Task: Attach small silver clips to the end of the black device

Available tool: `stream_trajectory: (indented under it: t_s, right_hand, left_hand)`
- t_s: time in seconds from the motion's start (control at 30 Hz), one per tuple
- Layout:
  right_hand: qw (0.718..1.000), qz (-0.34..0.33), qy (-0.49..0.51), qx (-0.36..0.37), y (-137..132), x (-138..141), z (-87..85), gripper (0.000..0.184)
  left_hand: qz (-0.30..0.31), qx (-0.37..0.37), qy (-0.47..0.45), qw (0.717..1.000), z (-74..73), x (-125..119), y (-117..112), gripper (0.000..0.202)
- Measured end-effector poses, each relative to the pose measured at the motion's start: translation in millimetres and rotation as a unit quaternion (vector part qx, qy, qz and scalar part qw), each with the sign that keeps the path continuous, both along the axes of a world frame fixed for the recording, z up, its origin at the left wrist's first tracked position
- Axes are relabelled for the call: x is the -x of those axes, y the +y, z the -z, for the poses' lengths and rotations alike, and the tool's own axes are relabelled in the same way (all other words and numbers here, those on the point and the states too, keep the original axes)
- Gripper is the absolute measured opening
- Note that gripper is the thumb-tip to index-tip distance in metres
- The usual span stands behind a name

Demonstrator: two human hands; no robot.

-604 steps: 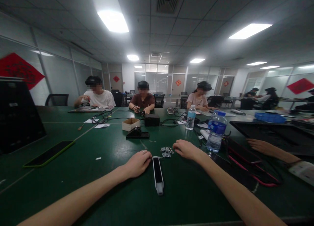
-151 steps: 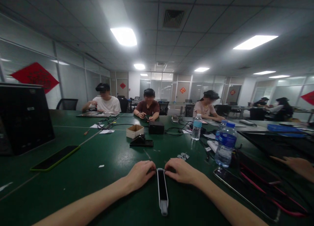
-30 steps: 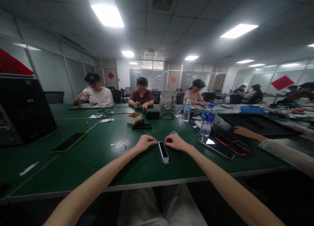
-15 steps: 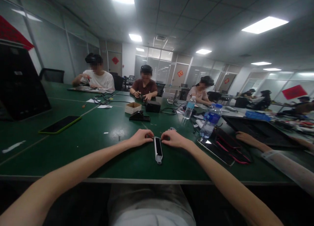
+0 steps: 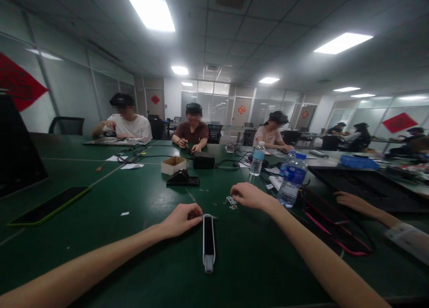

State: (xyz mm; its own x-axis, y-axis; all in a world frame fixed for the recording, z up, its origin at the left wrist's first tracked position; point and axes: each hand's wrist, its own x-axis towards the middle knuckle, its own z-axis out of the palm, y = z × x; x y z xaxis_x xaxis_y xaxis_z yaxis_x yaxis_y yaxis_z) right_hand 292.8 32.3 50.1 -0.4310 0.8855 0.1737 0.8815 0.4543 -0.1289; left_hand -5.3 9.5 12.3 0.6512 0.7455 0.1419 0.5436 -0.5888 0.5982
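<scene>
A slim white-and-black device [image 5: 209, 241] lies lengthwise on the green table, its grey tip toward me. At its far end, my left hand [image 5: 182, 218] has thumb and fingertips closed on it; a thin metal piece [image 5: 214, 218] sticks out to the right there. Farther forward and right, my right hand [image 5: 253, 195] is held low with curled fingers beside a small pile of metal parts [image 5: 231, 201]. Its fingertips are bent down and closed, and whatever they hold is too small to make out.
A black stand [image 5: 182, 179] and an open cardboard box [image 5: 173, 165] are ahead. Water bottles [image 5: 292, 183], a dark pouch with pink edging [image 5: 330, 223] and a co-worker's hand [image 5: 357, 203] at a black tray [image 5: 362, 187] are right. A green-edged phone [image 5: 50, 205] lies left.
My right hand has left the device's far end and moved right and forward to the small metal parts. My left hand stays at the device. The view has tilted up.
</scene>
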Motion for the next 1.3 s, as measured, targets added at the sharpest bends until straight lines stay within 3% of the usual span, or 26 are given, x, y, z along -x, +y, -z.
stream_trajectory:
  t_s: [0.13,0.3,0.47,0.6,0.87,1.03,1.13,1.3]
  right_hand:
    - [0.997,0.069,-0.034,0.011,4.2,-0.4,18.6,0.019]
    - [0.989,0.139,0.008,0.044,20.5,-3.1,33.6,0.019]
    - [0.986,0.160,0.024,0.040,31.5,3.3,38.7,0.011]
    - [0.981,0.186,0.049,0.010,33.5,7.9,41.9,0.016]
    - [0.969,0.242,0.052,-0.021,26.7,-14.1,44.3,0.017]
    - [0.973,0.224,0.046,0.013,17.0,-17.4,40.9,0.017]
    - [0.977,0.207,0.045,-0.005,8.5,-16.3,31.7,0.018]
    - [0.998,0.048,0.020,0.042,-5.8,-12.6,18.5,0.014]
  left_hand:
    - [0.007,-0.037,0.026,0.999,3.0,0.8,-0.9,0.021]
    - [0.007,-0.107,0.045,0.993,13.7,0.5,-0.9,0.020]
    - [0.004,-0.108,0.053,0.993,10.1,1.1,-5.7,0.020]
    - [0.005,-0.116,0.054,0.992,8.4,2.4,-6.6,0.019]
    - [0.015,-0.117,0.061,0.991,6.6,1.0,-6.9,0.018]
    - [0.007,-0.112,0.069,0.991,2.6,-0.4,-9.7,0.018]
    - [0.007,-0.120,0.067,0.990,7.3,0.5,-6.4,0.019]
    - [0.007,-0.147,0.078,0.986,16.2,1.9,-1.1,0.017]
